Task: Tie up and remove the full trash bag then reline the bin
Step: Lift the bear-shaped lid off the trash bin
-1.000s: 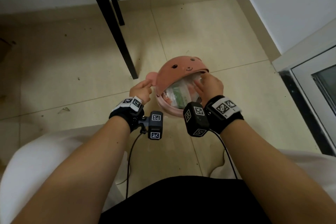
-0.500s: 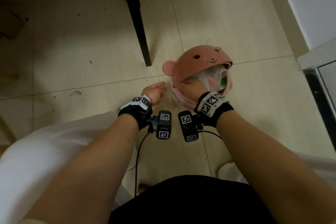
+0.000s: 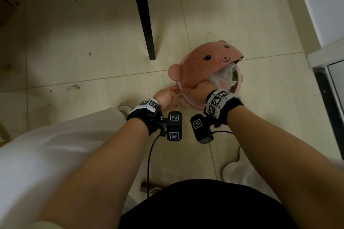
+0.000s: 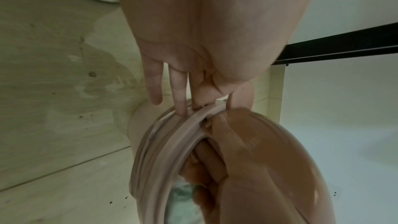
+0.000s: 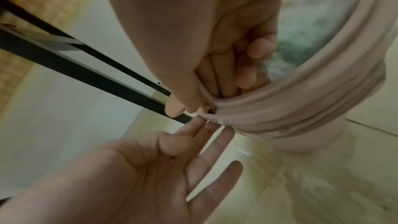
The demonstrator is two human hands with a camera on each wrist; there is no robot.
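Tiled floor (image 3: 83,46) bears pink bin (image 3: 193,105)

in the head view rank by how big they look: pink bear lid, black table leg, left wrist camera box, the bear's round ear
1. pink bear lid
2. black table leg, long but thin; its area looks close to the lid's, so this order is unsure
3. left wrist camera box, nearer the camera, so it looks enlarged
4. round ear, only slightly smaller

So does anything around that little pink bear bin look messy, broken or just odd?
Nothing looks broken. The floor is grubby, with dark specks and a pale dried-looking stain beside the bin. The bear lid is tipped up at a slant, with the white bag showing under it, but that fits the job in hand.
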